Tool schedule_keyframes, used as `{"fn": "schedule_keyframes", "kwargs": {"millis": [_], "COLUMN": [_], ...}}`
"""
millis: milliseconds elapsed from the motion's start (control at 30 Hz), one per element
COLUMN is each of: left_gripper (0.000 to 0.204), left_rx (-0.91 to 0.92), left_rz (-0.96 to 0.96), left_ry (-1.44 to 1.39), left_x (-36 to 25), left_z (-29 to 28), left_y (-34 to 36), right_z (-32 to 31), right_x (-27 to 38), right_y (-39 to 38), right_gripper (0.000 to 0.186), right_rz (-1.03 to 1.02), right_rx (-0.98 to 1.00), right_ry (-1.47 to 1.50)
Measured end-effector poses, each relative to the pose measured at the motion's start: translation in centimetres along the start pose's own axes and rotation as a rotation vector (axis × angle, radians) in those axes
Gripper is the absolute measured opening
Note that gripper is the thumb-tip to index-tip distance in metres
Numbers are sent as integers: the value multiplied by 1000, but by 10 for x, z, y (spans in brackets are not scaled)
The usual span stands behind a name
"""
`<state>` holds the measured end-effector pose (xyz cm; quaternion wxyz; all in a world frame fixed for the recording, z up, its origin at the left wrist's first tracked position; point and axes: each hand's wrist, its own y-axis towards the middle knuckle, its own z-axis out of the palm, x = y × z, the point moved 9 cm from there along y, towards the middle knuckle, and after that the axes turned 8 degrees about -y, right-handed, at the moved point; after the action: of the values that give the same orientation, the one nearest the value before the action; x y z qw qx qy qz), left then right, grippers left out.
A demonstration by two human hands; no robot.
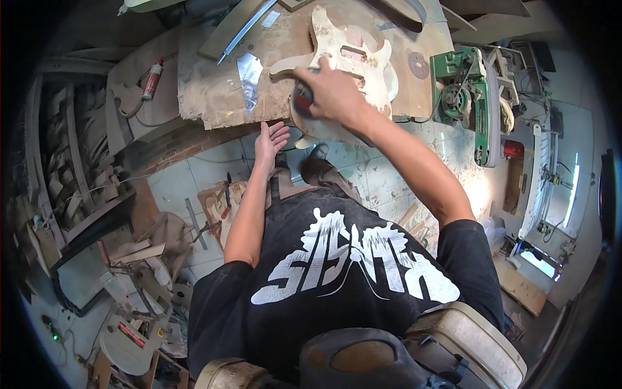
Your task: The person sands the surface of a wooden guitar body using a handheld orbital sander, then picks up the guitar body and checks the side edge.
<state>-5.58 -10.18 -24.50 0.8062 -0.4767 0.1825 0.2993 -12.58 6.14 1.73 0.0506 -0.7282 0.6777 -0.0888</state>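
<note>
My right hand (334,94) is wrapped over a black and red tool (302,98), which looks like a hand sander. It lies against the near left part of a pale wooden electric guitar body (363,65) with routed pockets. That body rests at the near edge of the workbench (214,84), and my right forearm hides part of it. My left hand (267,144) is held just off the bench edge, fingers stretched out, holding nothing. Between the guitar body and the left side of the bench lies a shiny silver sheet (249,81).
A round sanding disc (418,65) lies right of the guitar body, beside a green belt machine (463,97). A red and white tube (152,80) sits on the left board. Wood offcuts (146,253) clutter the floor at left. A dark curved strip (405,16) lies at the back.
</note>
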Motion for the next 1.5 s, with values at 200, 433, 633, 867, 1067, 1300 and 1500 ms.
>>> {"fn": "schedule_keyframes", "kwargs": {"millis": [200,433,633,867,1067,1300,1500], "left_gripper": [80,62,71,84,72,62,79], "left_rx": [-70,-226,36,320,350,333,438], "left_rz": [13,172,828,873,888,818,651], "left_ry": [-69,213,1192,1651,1626,1484,1331], "left_x": [-3,-40,-86,-72,-101,-95,-78], "left_z": [-34,-70,66,117,127,98,68], "left_y": [0,-1,-40,-4,46,59,18], "right_z": [10,-9,-6,1,19,49,49], "right_x": [34,-72,-131,-150,-150,-139,-138], "right_y": [-45,-71,-165,-280,-347,-376,-351], "right_gripper": [73,72,79,86,89,89,88], "right_rz": [-159,248,622,913,1126,1281,1179], "right_rx": [60,-74,-205,-398,-394,-370,-409], "right_ry": [-6,-1,103,262,287,365,420]}}
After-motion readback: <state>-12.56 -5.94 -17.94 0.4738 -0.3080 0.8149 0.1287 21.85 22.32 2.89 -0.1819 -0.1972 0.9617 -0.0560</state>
